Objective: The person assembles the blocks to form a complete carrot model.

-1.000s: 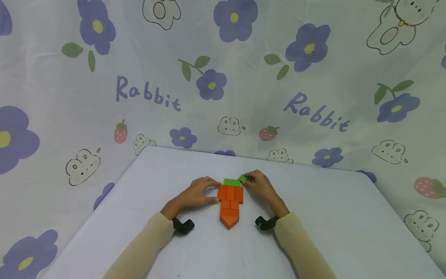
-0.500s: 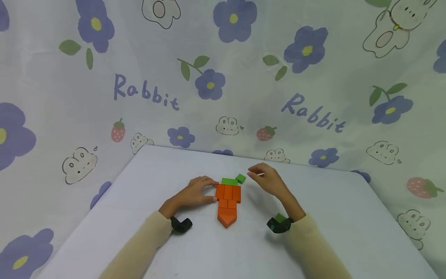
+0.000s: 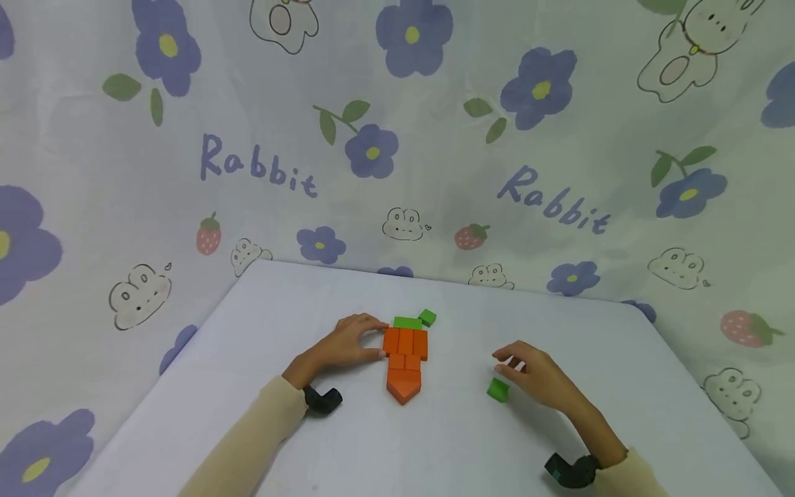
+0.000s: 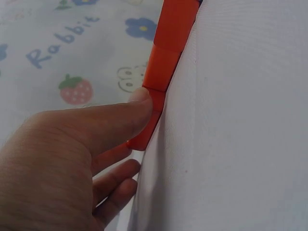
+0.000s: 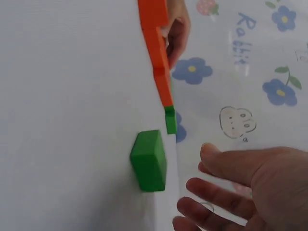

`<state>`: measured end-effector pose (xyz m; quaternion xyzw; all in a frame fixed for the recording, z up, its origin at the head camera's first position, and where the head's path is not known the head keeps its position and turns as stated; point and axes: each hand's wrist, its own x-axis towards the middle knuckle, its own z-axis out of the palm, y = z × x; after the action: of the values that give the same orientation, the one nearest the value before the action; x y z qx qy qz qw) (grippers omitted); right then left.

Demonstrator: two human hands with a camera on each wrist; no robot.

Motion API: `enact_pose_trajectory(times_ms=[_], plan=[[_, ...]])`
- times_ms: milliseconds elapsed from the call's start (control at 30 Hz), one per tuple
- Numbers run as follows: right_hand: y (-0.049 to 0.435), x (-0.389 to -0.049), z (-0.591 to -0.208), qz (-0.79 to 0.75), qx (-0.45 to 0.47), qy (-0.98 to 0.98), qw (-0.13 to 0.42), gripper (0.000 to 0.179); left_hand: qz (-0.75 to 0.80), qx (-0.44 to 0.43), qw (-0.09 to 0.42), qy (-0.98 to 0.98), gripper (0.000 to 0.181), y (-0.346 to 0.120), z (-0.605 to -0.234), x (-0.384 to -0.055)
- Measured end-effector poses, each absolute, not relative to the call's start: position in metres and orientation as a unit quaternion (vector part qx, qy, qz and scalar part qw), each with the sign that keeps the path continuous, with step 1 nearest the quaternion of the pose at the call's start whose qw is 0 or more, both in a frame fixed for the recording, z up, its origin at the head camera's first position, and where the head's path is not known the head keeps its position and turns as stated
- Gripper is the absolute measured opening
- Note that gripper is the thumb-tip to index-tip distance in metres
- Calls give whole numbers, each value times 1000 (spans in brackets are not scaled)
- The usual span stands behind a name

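Observation:
Several orange blocks (image 3: 405, 342) lie joined on the table in a carrot-like shape, its pointed block (image 3: 404, 386) towards me. A flat green block (image 3: 408, 322) adjoins the far end, with a small green block (image 3: 427, 317) tilted at its right corner. My left hand (image 3: 344, 343) holds the leftmost orange block between thumb and index finger, at its near and far ends. To the right lies a loose green block (image 3: 497, 390). My right hand (image 3: 539, 376) hovers just beyond and right of that block, fingers loosely bent and apart from it; the right wrist view shows this gap.
The white table (image 3: 298, 442) carries the blocks. A printed cloth (image 3: 410, 172) with flowers and rabbits hangs behind its far edge. Black wrist cameras (image 3: 323, 400) are worn on both forearms.
My right hand has left the small green block at the far corner and moved right and nearer to the loose green block. My left hand stays on the orange block.

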<state>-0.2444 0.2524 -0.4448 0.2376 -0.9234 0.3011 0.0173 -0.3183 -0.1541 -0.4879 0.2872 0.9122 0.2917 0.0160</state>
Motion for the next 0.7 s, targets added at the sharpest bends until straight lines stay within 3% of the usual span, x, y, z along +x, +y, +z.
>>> enact_pose_trajectory(times_ms=[267,533,700], plan=[[270,-226,-463,208,353,-912,-35,46,300,284,23,910,61,-154,-494,-314],[271,-230,-461,227,335,-914,-26,41,290,289,14,912,61,-156,-491,-315],[276,-234,-461,290,295,-909,-51,42,289,292,12,912,61,-156,-489,-317]])
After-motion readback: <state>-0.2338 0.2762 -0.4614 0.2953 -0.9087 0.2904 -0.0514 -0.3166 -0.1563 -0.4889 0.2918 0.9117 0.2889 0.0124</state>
